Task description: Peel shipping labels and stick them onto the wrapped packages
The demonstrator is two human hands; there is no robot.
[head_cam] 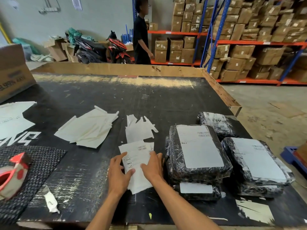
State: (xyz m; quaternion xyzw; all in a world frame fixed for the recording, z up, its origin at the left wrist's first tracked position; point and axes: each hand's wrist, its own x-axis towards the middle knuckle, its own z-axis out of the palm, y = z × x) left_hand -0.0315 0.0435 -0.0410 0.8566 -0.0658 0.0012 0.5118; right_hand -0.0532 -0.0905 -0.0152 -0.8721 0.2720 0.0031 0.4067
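Observation:
A stack of white shipping labels lies on the black table in front of me. My left hand rests on the stack's left edge, its thumb laid across the paper. My right hand lies on the stack's right side with fingers fairly straight. Just right of the hands sits a black wrapped package with a white label on top, stacked on another labelled package. A further labelled stack of packages stands to the right, and a small wrapped package lies behind.
Peeled backing sheets lie in two piles behind the labels. A red tape dispenser sits on a dark mat at the left, beside a cardboard box. A person stands beyond the table near shelves of cartons.

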